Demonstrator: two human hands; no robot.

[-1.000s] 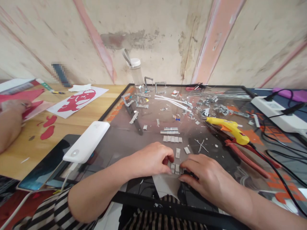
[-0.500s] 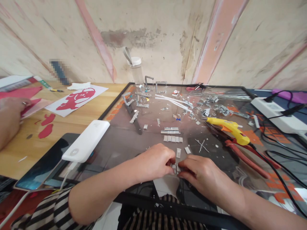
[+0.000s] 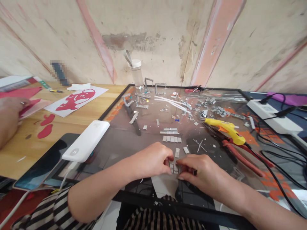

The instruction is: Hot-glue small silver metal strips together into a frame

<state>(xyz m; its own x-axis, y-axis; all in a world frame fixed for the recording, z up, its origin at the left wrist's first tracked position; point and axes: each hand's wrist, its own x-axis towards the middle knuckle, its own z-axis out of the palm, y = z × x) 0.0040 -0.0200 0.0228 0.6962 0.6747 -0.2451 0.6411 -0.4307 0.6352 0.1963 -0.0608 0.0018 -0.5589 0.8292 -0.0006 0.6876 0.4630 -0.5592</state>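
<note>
I have both hands at the near part of the tabletop (image 3: 151,137), closing in from either side on two small grey pieces (image 3: 176,168) that lie side by side between my fingers. My left hand (image 3: 155,159) is curled at their left edge, thumb and fingertips near each other; I cannot tell whether that grip pinches the piece or only braces it. My right hand (image 3: 200,167) sits at the right edge with thumb and forefinger a little parted, and I can't tell there either how firmly it bears.

To handle these well, I judge that the left should act as a steady stop while the right nudges lightly, pushing low and level so that neither thin piece tips or rides over the other. A slow, even push suits them; a hard squeeze could skew the edges. My knuckles need care around the loose piece (image 3: 177,152) just beyond, and the neat row of pieces (image 3: 172,139) farther off. The yellow glue gun (image 3: 231,131) lies to the right.
</note>
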